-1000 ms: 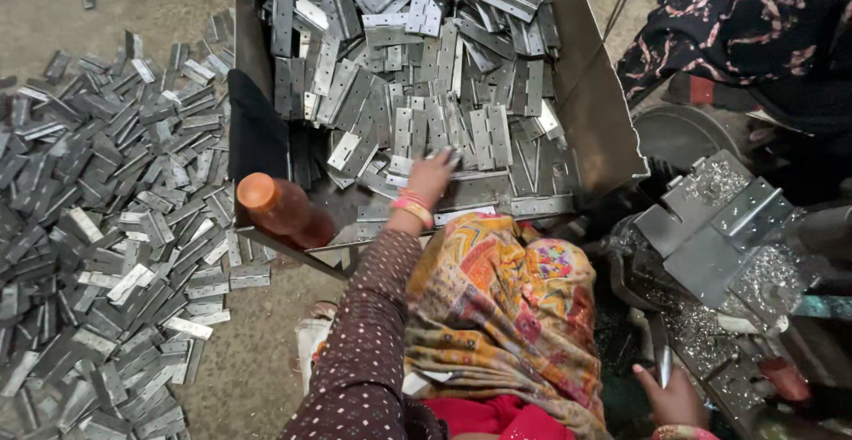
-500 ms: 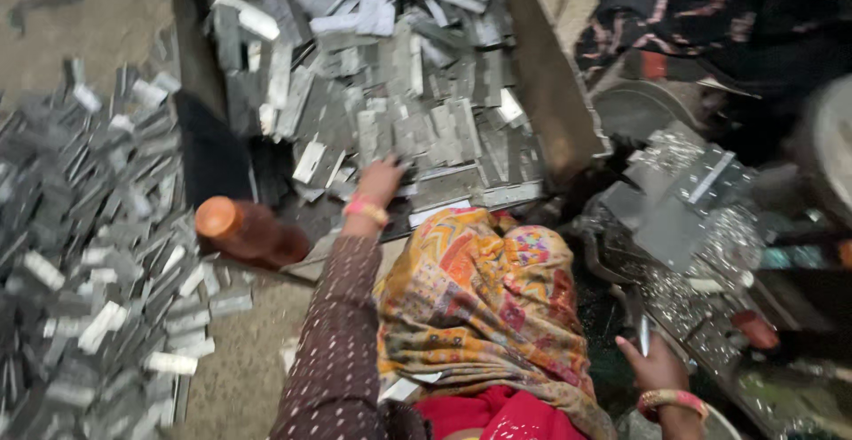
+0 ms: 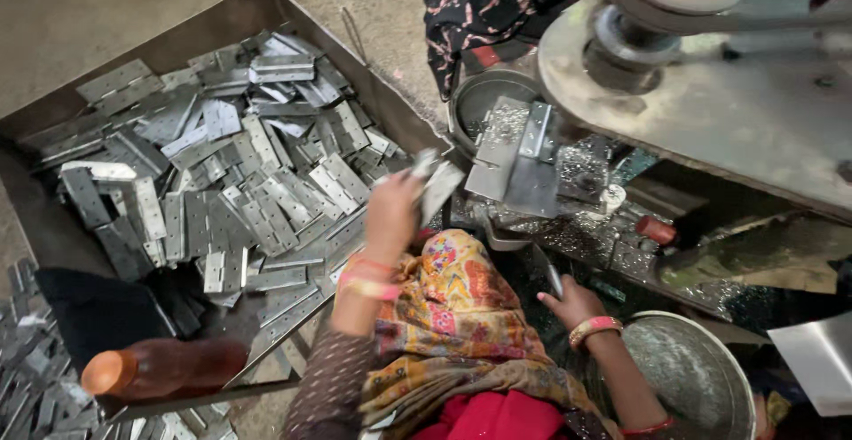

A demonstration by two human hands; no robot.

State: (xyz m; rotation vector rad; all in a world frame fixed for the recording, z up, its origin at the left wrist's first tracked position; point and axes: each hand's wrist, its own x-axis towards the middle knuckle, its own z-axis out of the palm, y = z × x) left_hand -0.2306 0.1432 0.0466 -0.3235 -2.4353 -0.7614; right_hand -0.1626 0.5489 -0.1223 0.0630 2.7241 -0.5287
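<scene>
My left hand (image 3: 395, 214) is lifted over the near edge of the metal tray (image 3: 222, 19), its fingers pinching a grey metal hinge (image 3: 437, 183) that sticks up and out toward two o'clock; the hand is blurred, so I cannot tell whether it holds one hinge or more. At nine to eleven o'clock of that hand the tray is heaped with loose flat hinges (image 3: 231, 183), lying criss-cross on each other. My right hand (image 3: 572, 302) sits low at four o'clock of the left, fingers curled around a thin dark metal tool (image 3: 552, 278) that points up toward twelve. A patterned orange cloth (image 3: 453, 325) covers my lap between the two arms. At twelve o'clock of my right hand, opened hinges (image 3: 519, 156) lie on the machine's surface (image 3: 568, 227) amid bright metal shavings. A round steel bowl (image 3: 692, 378) stands just beside my right wrist at four o'clock. An orange-capped bottle (image 3: 164, 367) lies on its side at the tray's near corner, at seven o'clock of my left hand. Another person's dark patterned sleeve (image 3: 488, 5) shows at twelve o'clock, beyond the tray.
</scene>
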